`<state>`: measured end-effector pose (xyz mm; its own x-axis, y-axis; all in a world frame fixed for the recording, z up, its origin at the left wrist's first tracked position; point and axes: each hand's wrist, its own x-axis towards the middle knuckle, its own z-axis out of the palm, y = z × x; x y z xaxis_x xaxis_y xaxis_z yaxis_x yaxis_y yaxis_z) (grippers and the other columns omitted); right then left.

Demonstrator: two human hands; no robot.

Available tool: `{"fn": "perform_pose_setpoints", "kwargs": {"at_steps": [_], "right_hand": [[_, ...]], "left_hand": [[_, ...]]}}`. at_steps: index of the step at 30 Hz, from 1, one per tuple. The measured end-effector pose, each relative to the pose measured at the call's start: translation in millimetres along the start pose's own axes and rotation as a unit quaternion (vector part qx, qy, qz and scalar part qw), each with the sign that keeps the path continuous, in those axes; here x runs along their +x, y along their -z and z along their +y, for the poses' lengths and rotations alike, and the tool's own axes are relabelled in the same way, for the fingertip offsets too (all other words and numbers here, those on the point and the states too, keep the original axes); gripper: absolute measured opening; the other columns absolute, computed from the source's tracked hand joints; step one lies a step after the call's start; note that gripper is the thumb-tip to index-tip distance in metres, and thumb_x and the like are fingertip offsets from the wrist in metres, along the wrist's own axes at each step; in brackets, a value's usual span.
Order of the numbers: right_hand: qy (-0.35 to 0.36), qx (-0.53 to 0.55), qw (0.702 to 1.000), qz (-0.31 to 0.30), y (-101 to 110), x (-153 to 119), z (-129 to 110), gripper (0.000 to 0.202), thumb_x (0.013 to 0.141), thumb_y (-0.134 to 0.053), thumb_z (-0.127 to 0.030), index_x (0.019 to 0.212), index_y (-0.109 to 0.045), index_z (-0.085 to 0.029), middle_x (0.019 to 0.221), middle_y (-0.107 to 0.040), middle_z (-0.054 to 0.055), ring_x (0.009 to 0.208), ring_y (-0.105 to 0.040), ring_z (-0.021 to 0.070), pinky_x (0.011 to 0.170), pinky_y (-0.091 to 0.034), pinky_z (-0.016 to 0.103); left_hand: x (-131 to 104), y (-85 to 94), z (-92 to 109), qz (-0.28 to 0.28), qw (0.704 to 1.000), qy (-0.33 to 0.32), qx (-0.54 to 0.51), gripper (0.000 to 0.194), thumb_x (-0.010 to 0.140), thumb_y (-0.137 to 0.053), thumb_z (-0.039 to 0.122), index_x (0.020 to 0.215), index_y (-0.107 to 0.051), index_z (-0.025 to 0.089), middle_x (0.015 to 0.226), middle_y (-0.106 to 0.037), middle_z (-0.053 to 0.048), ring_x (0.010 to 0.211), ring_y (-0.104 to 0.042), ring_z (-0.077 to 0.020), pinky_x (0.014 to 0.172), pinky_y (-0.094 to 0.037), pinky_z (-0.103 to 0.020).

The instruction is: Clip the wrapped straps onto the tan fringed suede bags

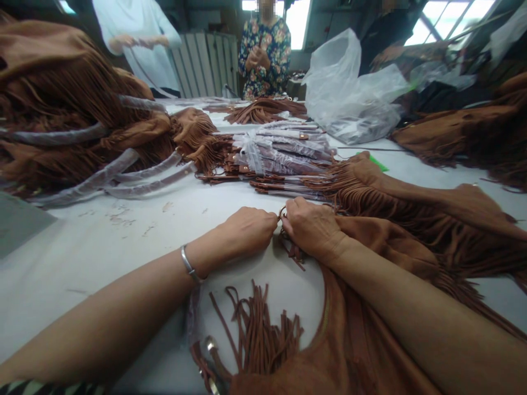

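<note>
Between our two hands we have a small metal ring (282, 213), sitting right at the fingertips, just above the white table (123, 241). Our left hand (252, 230) is curled into a fist, thumb and forefinger pinched at the ring's left side; what lies deeper inside the fist we cannot tell. Our right hand (312, 226) is closed too, its fingers bent over the ring's right side, the knuckles nearly meeting the left ones. Thin brown strips (295, 257) hang just below the right fingers.

Nearer to us, the brown bag (354, 345) lies under and beside our right forearm, its curved opening edge running up toward that hand. Loose fringe (261, 329) spreads on the table within the curve, well below the grip. A plastic-wrapped strap (195, 315) with metal fittings stands to its left, partly behind our left forearm, which wears a silver bracelet (188, 263).

Beyond our hands we see a bundle of wrapped straps (284, 152), with a fringed brown piece (428, 197) to the right. A heap of fringed bags (61, 93) fills the far left, and a clear plastic sack (349, 90) stands at the back right. Across the table stands a person in a flowered top (265, 49), hands together.
</note>
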<state>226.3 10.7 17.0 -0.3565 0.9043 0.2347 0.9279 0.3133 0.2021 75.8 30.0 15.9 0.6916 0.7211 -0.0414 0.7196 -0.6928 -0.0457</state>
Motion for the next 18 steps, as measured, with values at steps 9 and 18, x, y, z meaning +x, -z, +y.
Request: {"fn": "perform_pose_setpoints", "kwargs": {"at_steps": [9, 18], "right_hand": [[-0.013, 0.007, 1.000, -0.018, 2.3, 0.0, -2.6, 0.021, 0.087, -0.040, -0.026, 0.090, -0.055, -0.011, 0.088, -0.060, 0.013, 0.073, -0.061, 0.0231, 0.051, -0.030, 0.028], [0.071, 0.018, 0.995, -0.061, 3.5, 4.7, 10.6, 0.022, 0.084, -0.044, -0.032, 0.086, -0.059, -0.016, 0.088, -0.061, 0.008, 0.072, -0.060, 0.0211, 0.050, -0.030, 0.027]], "left_hand": [[6.1, -2.7, 5.0, 0.017, 0.997, 0.052, -0.052, 0.027, 0.084, -0.035, 0.025, 0.079, -0.060, 0.016, 0.075, -0.065, -0.011, 0.064, -0.060, -0.0223, 0.053, -0.034, -0.029], [0.0, -12.1, -9.5, 0.047, 0.994, 0.054, -0.084, 0.033, 0.088, -0.034, 0.038, 0.083, -0.059, 0.018, 0.068, -0.060, -0.005, 0.057, -0.051, -0.0166, 0.051, -0.027, -0.026]]}}
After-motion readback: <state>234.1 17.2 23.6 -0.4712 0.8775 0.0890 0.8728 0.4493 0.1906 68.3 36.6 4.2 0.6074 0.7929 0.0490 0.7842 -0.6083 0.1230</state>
